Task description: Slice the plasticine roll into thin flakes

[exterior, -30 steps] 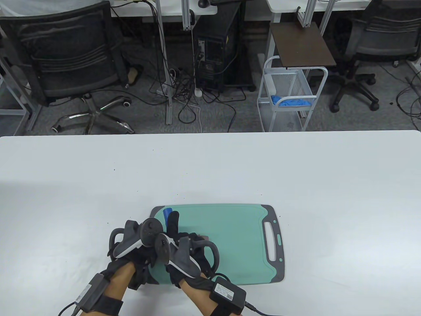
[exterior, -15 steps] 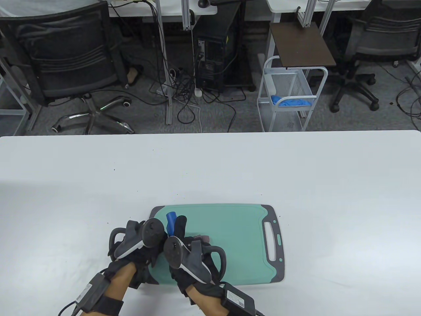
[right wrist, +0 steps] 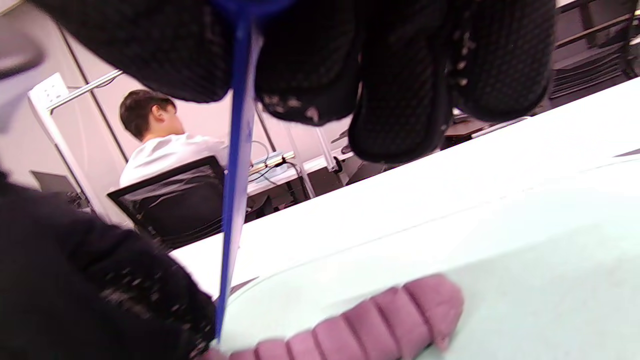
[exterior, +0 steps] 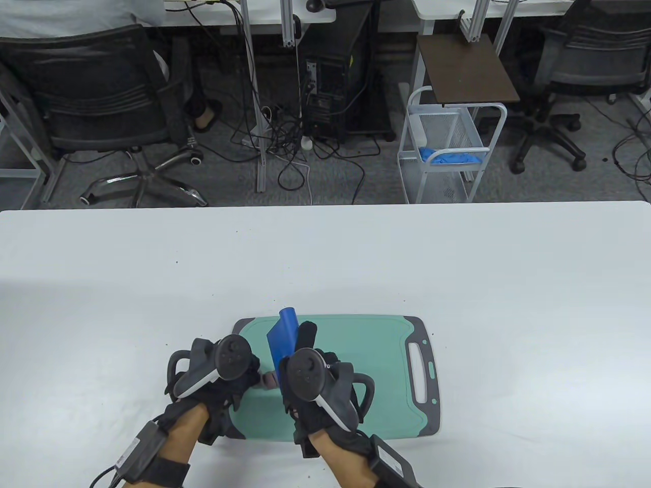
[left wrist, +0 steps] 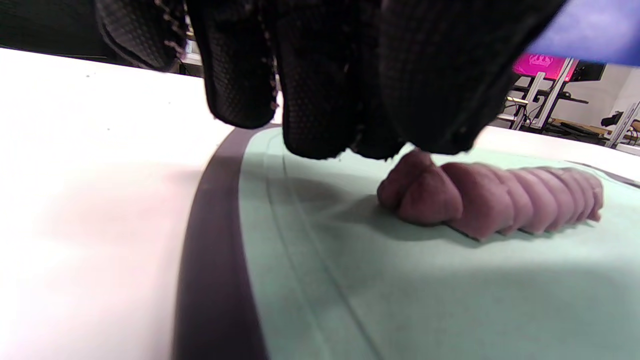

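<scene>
A mauve plasticine roll [left wrist: 505, 202] lies on the teal cutting board [exterior: 366, 366], scored into several segments; it also shows in the right wrist view [right wrist: 370, 320] and, as a small piece, between the hands in the table view [exterior: 269, 378]. My left hand [exterior: 252, 373] presses its fingers [left wrist: 420, 125] on the roll's left end. My right hand [exterior: 302, 351] grips a blue cutter blade [exterior: 284, 339], held upright over the roll close to my left hand. The blade shows edge-on in the right wrist view [right wrist: 235, 165]. I cannot tell whether its lower edge touches the roll.
The board has a grey rim and a handle slot [exterior: 421, 371] at its right end, and lies near the front edge of the white table [exterior: 457, 264]. A person sits in an office chair [exterior: 96, 91] behind the table at far left.
My right hand has shifted right and raised the blue blade, which now stands taller between the hands. The roll shows between the hands. My left hand has stayed put.
</scene>
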A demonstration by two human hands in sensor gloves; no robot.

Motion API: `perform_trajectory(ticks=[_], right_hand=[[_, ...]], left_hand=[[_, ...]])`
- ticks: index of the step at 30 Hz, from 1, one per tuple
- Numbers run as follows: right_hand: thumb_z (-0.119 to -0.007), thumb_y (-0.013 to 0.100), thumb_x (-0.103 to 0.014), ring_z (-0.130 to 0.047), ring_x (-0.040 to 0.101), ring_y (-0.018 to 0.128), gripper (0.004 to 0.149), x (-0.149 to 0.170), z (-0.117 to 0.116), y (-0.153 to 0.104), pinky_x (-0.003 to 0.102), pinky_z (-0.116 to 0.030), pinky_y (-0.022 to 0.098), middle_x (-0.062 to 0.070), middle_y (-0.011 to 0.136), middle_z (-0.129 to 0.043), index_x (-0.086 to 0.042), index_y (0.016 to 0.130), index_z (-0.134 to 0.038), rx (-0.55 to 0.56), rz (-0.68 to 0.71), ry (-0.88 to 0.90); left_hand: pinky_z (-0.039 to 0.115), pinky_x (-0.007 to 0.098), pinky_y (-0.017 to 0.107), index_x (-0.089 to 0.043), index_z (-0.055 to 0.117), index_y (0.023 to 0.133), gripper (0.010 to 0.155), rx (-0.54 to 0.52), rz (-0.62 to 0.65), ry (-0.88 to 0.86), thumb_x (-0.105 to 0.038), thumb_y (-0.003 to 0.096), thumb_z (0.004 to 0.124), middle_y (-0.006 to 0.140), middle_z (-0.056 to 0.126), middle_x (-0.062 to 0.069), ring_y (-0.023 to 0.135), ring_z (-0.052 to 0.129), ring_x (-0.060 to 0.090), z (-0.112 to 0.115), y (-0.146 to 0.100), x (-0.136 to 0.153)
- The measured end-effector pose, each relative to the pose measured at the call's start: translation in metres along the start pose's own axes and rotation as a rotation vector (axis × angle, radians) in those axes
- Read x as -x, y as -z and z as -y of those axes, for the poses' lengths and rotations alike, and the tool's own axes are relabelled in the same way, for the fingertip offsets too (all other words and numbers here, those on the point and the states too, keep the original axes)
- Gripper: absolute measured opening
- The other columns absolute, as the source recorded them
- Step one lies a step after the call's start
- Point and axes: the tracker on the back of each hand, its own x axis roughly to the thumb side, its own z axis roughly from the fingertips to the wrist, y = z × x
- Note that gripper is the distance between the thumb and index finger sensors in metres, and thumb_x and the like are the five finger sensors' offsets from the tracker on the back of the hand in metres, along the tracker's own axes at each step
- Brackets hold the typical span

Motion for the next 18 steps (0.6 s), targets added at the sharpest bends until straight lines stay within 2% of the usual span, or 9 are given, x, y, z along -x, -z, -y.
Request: perform_trajectory(ticks=[7,18], right_hand=[[-0.079,0.047,-0.041,-0.089,0.042,0.066,0.071,0.044,0.025,0.014,0.064,-0.071,0.056,0.010,0.064,-0.089,-0.002,0.101,-0.053,0.032,-0.147,0.076],[-0.079,0.047,-0.041,-0.081,0.047,0.078,0.068,0.109,0.029,0.031,0.066,-0.066,0.059,0.014,0.075,-0.085,-0.004,0.099,-0.057,-0.014,-0.369,0.150]], left_hand=[[0.070,0.059,0.069,-0.033,0.098,0.072,0.044,-0.013,-0.001,0.003,-0.048,0.0301,0.093,0.075,0.103,-0.008,0.091,0.091,0.033,-0.003,-0.001,0.002],[0.070,0.059,0.069,-0.033,0.097,0.073,0.045,-0.038,-0.020,-0.012,-0.049,0.0315,0.091,0.077,0.102,-0.007,0.091,0.091,0.033,-0.008,-0.002,0.010]])
